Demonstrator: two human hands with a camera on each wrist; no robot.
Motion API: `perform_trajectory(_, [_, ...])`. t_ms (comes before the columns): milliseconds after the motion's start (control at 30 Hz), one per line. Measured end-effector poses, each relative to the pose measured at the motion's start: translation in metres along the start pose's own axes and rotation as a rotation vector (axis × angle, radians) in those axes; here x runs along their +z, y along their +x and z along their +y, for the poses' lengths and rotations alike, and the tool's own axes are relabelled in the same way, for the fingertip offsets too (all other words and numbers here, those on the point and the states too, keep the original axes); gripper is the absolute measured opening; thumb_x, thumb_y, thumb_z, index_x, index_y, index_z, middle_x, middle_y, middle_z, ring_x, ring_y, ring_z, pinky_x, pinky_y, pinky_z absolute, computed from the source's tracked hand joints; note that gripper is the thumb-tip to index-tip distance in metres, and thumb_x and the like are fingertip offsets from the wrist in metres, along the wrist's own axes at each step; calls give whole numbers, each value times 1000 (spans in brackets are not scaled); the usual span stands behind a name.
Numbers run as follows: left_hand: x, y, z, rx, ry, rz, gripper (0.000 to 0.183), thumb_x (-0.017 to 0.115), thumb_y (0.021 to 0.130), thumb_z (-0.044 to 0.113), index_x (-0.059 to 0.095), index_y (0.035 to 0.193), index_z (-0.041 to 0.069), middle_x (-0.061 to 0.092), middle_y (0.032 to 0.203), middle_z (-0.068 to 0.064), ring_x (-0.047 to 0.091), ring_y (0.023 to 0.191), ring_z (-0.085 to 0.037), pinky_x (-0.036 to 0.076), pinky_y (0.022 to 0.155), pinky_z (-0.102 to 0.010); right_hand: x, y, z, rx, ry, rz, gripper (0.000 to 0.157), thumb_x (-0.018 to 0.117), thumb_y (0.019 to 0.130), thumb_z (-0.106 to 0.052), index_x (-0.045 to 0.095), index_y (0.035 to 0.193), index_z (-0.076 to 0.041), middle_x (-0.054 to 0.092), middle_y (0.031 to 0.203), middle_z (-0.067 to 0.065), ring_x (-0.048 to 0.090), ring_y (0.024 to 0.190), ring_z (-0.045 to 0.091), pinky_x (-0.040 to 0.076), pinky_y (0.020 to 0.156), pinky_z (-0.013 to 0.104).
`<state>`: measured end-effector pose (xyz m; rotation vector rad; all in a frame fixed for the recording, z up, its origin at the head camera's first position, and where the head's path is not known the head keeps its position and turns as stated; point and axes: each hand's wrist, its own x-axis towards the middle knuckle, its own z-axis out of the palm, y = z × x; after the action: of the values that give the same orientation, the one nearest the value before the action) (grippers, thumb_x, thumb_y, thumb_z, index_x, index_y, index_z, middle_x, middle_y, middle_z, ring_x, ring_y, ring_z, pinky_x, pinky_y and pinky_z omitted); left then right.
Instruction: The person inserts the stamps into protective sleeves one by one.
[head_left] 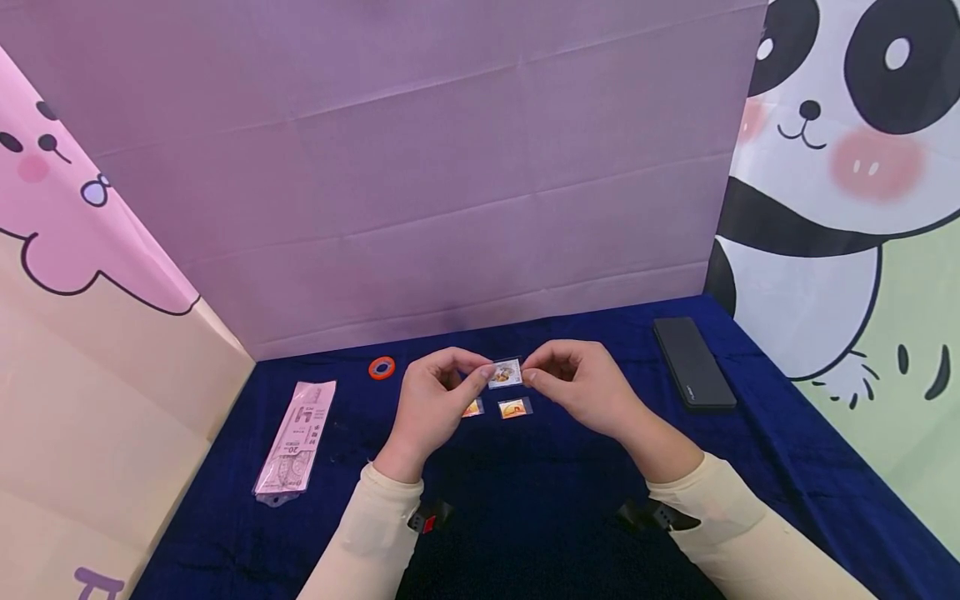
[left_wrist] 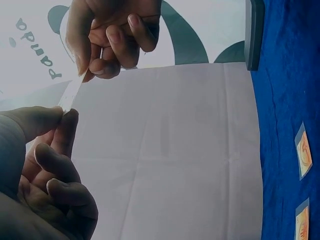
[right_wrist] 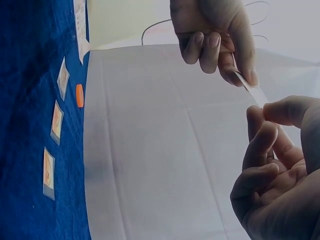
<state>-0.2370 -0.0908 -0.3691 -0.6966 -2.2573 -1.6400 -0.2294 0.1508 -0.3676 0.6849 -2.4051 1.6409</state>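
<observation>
A small stamp-like card point(head_left: 505, 373) with a white border and a coloured picture is held up between both hands, in what looks like a clear sleeve. My left hand point(head_left: 435, 400) pinches its left edge between thumb and forefinger. At the opposite edge, the thumb and forefinger of my right hand point(head_left: 588, 387) pinch it too. Both wrist views show the card point(left_wrist: 73, 94) nearly edge-on, raised over the cloth. Below it on the table lie orange-and-yellow sleeved cards point(head_left: 514, 408); the right wrist view shows three sleeved cards point(right_wrist: 48, 172) in a row.
Dark blue cloth point(head_left: 780, 492) covers the table. An orange tape ring point(head_left: 382, 367) lies behind my left hand, and a pink printed packet point(head_left: 297, 437) is at the left. A black flat case point(head_left: 693, 363) sits at the right. A pale curtain point(head_left: 465, 183) stands behind.
</observation>
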Motion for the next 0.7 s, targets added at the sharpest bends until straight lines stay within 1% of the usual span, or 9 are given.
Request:
perform_trajectory(100, [0, 0, 0, 8, -7, 0, 7, 79, 97, 20, 81, 101, 15, 66, 80, 0, 45, 53, -20, 36, 47, -27, 0, 0, -1, 0, -2, 3, 7, 72, 101, -16, 76, 103, -11, 71, 91, 4, 57, 71, 23, 48, 63, 29])
perform_trajectory(200, [0, 0, -1, 9, -11, 1, 8, 78, 98, 20, 81, 101, 14, 64, 76, 0, 45, 52, -20, 35, 47, -27, 0, 1, 0, 5, -7, 3, 6, 72, 101, -16, 77, 103, -12, 71, 91, 4, 57, 72, 24, 49, 63, 29])
perform_trajectory(367, [3, 2, -4, -14, 8, 4, 8, 75, 98, 10, 80, 102, 5, 57, 69, -2, 44, 52, -20, 34, 48, -26, -4, 1, 2, 7, -27, 26, 7, 73, 101, -16, 77, 104, -12, 71, 91, 3, 56, 71, 23, 48, 62, 29])
perform_trajectory(433, [4, 2, -6, -20, 7, 5, 8, 74, 98, 8, 80, 102, 3, 56, 68, -4, 43, 52, -21, 34, 48, -26, -5, 2, 2, 11, -39, 39, 7, 73, 101, -17, 77, 104, -12, 70, 89, 4, 56, 71, 23, 48, 61, 29])
perform_trajectory(500, [5, 2, -8, -23, 5, 6, 8, 75, 98, 10, 80, 102, 5, 57, 70, -4, 43, 52, -21, 34, 48, -26, -7, 3, 4, 20, -50, 53, 7, 73, 101, -18, 77, 104, -13, 69, 89, 4, 56, 70, 24, 49, 61, 29])
perform_trajectory(700, [7, 4, -18, -22, 5, -6, 8, 77, 98, 23, 82, 103, 18, 63, 79, -2, 45, 53, -20, 37, 47, -28, -13, 6, 8, 46, -79, 98, 6, 73, 101, -19, 77, 104, -15, 67, 85, 4, 56, 70, 25, 49, 60, 30])
